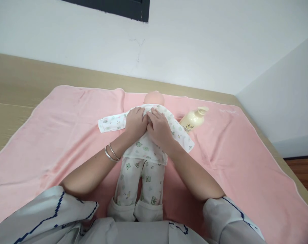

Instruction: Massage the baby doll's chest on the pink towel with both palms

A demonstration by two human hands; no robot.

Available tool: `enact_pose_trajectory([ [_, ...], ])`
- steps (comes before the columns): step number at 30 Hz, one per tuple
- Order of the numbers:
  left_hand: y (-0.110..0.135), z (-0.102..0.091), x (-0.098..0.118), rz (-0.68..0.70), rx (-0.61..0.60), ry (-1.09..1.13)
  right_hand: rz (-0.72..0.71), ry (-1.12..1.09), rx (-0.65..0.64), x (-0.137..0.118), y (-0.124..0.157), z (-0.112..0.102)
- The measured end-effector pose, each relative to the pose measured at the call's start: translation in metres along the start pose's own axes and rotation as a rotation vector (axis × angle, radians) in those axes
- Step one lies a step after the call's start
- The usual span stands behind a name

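A baby doll (154, 98) with a bare, smooth head lies on a pink blanket (75, 115). It wears a white patterned shirt (146, 149) and matching trousers (130, 178) with wide white cuffs. My left hand (136, 122) rests palm down on the upper part of the shirt, fingers stretched toward the head. Beside it, my right hand (159, 128) lies on the same area, also with fingers extended. Both thumbs come close together at the middle. The sleeves spread out to either side. Whether the doll is face up or face down I cannot tell.
A cream pump bottle (193, 118) lies tilted on the blanket, right of the doll and by its sleeve. The blanket covers a wooden surface (14, 76) that meets a white wall (189, 44) at the back. Reddish wooden flooring (303, 173) shows at the right.
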State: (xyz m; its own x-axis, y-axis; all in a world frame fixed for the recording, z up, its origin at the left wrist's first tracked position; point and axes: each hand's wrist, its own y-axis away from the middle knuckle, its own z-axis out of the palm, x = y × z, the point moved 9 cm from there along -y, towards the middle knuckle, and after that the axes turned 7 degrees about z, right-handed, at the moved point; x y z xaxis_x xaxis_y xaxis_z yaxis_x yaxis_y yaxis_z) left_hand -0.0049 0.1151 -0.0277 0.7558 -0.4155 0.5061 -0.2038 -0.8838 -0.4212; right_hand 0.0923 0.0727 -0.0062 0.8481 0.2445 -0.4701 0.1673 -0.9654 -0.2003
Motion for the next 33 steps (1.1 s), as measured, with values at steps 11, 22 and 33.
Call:
enact_pose_trajectory([
  [11,-0.018,0.018,0.099,-0.282,-0.232,1.174,0.085,0.075,0.493,0.038,0.01,-0.133],
  [22,-0.045,0.045,0.173,-0.511,-0.496,1.871,0.247,0.182,0.352,0.089,-0.016,-0.135],
  [33,-0.025,0.031,0.154,-0.545,-0.468,1.809,0.308,0.156,0.316,0.087,-0.009,-0.126],
])
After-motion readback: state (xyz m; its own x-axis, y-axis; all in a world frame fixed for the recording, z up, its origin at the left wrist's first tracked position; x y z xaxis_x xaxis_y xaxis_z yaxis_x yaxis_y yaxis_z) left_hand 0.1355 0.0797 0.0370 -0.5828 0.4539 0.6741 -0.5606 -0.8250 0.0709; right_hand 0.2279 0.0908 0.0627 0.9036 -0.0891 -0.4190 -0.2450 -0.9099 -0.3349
